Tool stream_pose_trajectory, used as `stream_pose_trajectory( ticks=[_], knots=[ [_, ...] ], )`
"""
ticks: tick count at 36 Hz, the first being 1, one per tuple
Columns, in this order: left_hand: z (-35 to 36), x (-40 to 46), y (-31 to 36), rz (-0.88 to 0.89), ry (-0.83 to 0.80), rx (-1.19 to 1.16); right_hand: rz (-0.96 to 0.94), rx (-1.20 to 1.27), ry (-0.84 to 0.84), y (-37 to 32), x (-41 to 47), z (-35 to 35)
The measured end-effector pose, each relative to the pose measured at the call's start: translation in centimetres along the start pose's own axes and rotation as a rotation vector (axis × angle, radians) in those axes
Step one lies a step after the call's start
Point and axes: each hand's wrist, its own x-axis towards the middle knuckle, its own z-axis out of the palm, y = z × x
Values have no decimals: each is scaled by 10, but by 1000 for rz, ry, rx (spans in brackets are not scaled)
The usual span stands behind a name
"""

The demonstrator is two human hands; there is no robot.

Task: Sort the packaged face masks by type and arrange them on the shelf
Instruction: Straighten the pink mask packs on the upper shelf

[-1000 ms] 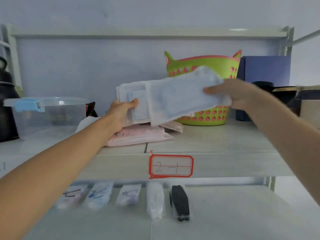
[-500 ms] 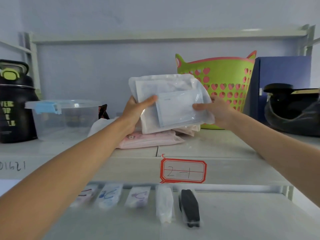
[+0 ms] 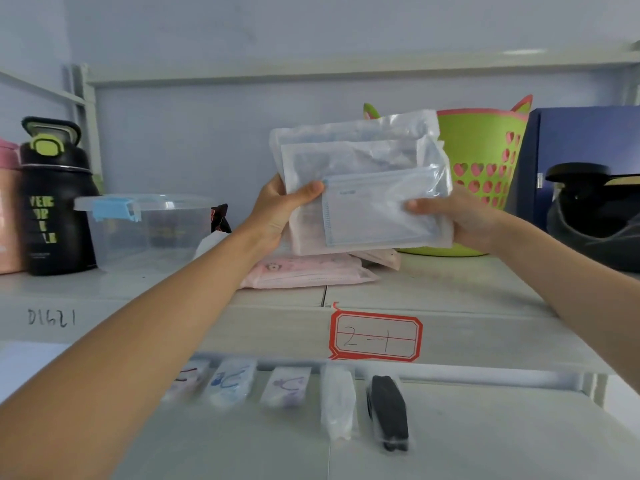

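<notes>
- Holding a stack of clear mask packets [image 3: 360, 188] upright above the upper shelf [image 3: 433, 289]; left hand [image 3: 277, 213] grips the stack's left edge, thumb across the front, and right hand [image 3: 460, 220] grips the right edge, fingers [image 3: 420, 206] curled onto the front packet.
- Front packet shows a blue mask; at least two more packets stand fanned behind it, edges not aligned. Exact count cannot be told.
- Risk 1: glossy film looks slick. Judgement: if either grip loosens while one packet is peeled off, the back ones could slide out and fall onto the pink packets [image 3: 304, 271] lying directly below, mixing types.
- Risk 2: the stack hangs close in front of the green basket [image 3: 485, 150]. A sweep to the right could knock it, or a loose packet could drop in.
- Risk 3: clear wrappers overlap, so a different type behind the blue one may go unnoticed and get shelved wrong.
- Risk 4: the lower shelf [image 3: 485, 427] already carries a row of small packets [image 3: 287, 386], among them a black mask [image 3: 388, 410]. A dropped packet could land on this row and disturb the order.
- A black bottle [image 3: 55, 202] and a clear box [image 3: 145, 226] stand well to the left, out of the likely path.
</notes>
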Motion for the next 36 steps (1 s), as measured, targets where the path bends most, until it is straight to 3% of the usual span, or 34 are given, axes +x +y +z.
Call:
stream_pose_trajectory(
  ticks=[7, 13, 23, 30, 33, 36],
  knots=[
    [-2, -1, 2, -43, -122, 143, 73, -124, -73, 8, -10, -11],
    [10, -5, 1, -117, -118, 180, 103, -34, -98, 7, -15, -4],
    [21, 1, 21, -157, -87, 188, -87, -49, 113, 1, -13, 15],
    [8, 15, 56, -187, -270, 213, -121, -3, 278, -9, -11, 9],
    [-12, 21, 54, -213, -189, 349, -27, 59, 369, -9, -12, 1],
    [-32, 24, 45, -262, -105, 813, 6, 96, 412, -8, -14, -9]
  ],
)
